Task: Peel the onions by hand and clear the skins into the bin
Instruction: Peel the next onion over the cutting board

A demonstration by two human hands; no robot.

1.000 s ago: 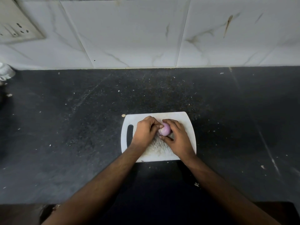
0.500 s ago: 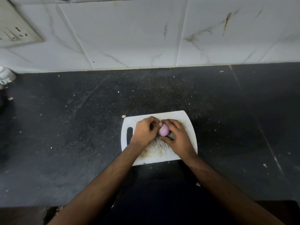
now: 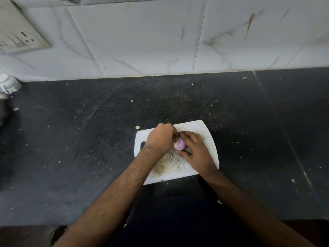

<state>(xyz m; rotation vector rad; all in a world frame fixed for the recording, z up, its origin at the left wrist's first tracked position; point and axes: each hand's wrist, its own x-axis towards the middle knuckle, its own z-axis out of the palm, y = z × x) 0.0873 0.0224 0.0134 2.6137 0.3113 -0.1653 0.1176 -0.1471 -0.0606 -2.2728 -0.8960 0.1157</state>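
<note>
Left hand [image 3: 161, 138] shifted up; onion [image 3: 179, 144] between fingers [image 3: 187, 138].

Count: one onion [image 3: 179, 144], one white board [image 3: 208, 138], two hands — left [image 3: 160, 139] and right [image 3: 197, 154] — one dark bench [image 3: 89, 139], one wall socket plate [image 3: 19, 38], and one white object [image 3: 8, 84] at far left.

Both hands over white cutting board [image 3: 208, 132] on dark counter [image 3: 89, 139]: right hand [image 3: 196, 152] grips pink onion [image 3: 179, 144], left hand [image 3: 161, 138] pinches it at 11 o'clock.
</note>
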